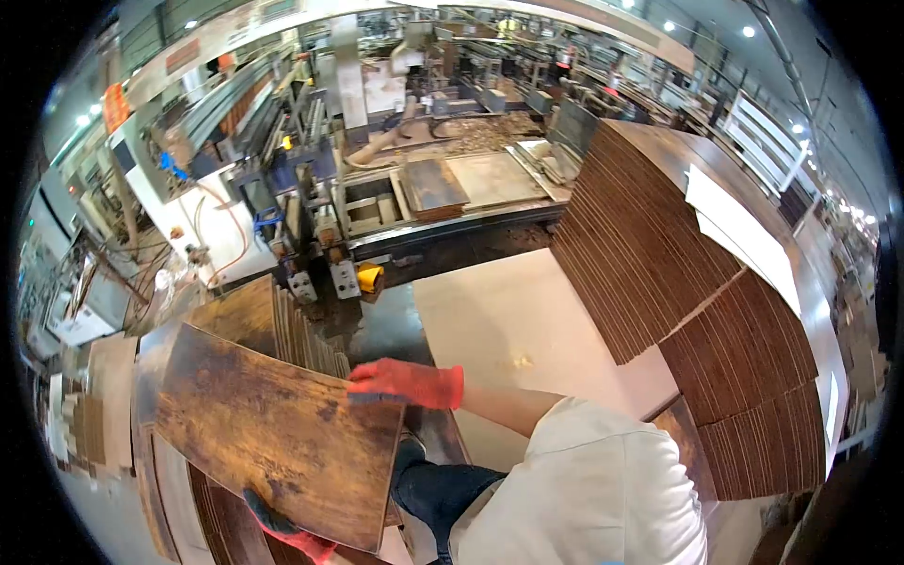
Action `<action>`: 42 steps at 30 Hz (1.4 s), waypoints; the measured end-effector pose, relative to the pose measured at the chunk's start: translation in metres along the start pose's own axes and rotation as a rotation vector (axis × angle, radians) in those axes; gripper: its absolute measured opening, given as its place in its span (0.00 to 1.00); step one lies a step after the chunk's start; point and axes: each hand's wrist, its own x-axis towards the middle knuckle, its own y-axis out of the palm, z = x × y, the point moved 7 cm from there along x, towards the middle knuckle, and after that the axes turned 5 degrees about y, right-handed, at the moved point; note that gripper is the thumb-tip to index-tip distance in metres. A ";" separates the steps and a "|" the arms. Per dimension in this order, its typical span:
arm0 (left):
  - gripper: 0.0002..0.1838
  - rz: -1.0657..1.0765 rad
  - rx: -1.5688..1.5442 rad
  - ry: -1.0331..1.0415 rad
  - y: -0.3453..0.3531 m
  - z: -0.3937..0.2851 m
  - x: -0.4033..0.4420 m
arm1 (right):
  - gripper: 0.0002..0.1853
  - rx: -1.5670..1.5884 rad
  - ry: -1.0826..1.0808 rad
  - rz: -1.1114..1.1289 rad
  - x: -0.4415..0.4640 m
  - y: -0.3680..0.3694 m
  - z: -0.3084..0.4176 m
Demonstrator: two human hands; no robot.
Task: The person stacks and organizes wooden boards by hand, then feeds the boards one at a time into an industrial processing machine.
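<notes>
A brown wood-grain board [273, 424] is tilted in front of me, its mottled face toward me. My right hand [405, 382], in a red glove with dark fingers, is closed over its far right edge. At its near edge, my left hand [287, 529], gloved alike, grips the board from the side, with part of the hand hidden beneath it. Behind the board stands a stack of similar boards [297, 330]. More boards [221, 513] lie under its near side.
To my right rises a tall stack of brown boards [650, 254] with white sheets [744, 235] on top. A large pale board [518, 330] lies between that stack and me. Ahead are a machine bed [452, 226] holding panels, and a white machine cabinet [207, 226] with hoses.
</notes>
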 end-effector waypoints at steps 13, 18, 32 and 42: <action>0.29 -0.018 -0.475 -0.413 0.080 0.049 0.081 | 0.15 0.914 -0.070 -0.838 0.067 -0.047 -0.059; 0.32 -0.225 -0.135 -0.274 -0.009 0.097 0.201 | 0.12 0.875 -0.142 -0.807 0.132 -0.055 -0.080; 0.29 -0.216 -0.098 -0.145 -0.119 0.180 0.329 | 0.14 1.006 -0.160 -0.626 0.230 -0.026 -0.114; 0.24 -0.259 -0.228 -0.083 -0.156 0.221 0.368 | 0.11 0.797 -0.170 -0.653 0.258 -0.011 -0.107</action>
